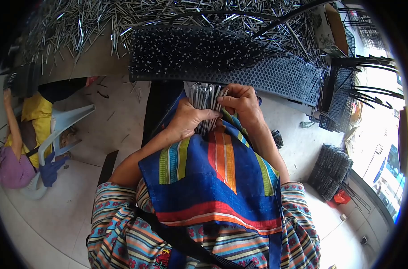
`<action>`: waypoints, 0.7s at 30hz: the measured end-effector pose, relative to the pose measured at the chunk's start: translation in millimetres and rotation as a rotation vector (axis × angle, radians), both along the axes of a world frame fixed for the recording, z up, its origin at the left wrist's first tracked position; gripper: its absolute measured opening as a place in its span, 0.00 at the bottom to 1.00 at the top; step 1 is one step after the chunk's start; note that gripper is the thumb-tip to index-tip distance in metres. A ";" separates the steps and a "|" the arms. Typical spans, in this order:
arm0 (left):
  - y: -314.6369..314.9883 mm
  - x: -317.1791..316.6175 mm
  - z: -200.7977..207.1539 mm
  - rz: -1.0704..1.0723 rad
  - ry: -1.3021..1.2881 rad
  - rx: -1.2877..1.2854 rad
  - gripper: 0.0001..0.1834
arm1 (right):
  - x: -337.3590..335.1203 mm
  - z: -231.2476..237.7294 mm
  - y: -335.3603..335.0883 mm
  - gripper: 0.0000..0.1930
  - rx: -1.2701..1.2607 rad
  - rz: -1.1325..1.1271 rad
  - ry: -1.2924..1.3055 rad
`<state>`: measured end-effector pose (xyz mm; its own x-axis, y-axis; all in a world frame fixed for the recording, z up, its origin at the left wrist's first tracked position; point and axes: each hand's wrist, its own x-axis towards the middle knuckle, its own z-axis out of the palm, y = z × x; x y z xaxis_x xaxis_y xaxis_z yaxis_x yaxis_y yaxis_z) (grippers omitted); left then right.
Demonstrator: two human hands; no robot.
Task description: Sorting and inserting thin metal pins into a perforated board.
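The bundle of thin metal rods (203, 99) is between your two hands, just beyond the striped cloth (181, 197). The fingers of your left hand (188, 118) are wrapped around its left side, with the thumb laid across the near face. The fingers of your right hand (245, 104) are pinched together at its right edge, toward the tray-side ends; you cannot tell how many rods they grip. Treat each rod as light and stiff, and expect the full bundle to weigh noticeably more. The smooth, shiny surfaces are probably slippery: rods may slide lengthwise or fan out if pressure drops. Breakage is unlikely, though a thin rod may bend. Support the bundle around its middle; take a single rod near its end. Beyond your fingers is the perforated tray (290, 80); loose rods (89, 29) lie farther off to the left.
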<state>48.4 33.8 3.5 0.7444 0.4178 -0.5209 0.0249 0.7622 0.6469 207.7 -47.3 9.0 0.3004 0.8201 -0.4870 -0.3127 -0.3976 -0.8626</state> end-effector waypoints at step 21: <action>-2.4 -7.3 -12.9 -0.033 0.156 -0.018 0.06 | 40.1 3.5 4.6 0.04 0.457 -0.442 -0.824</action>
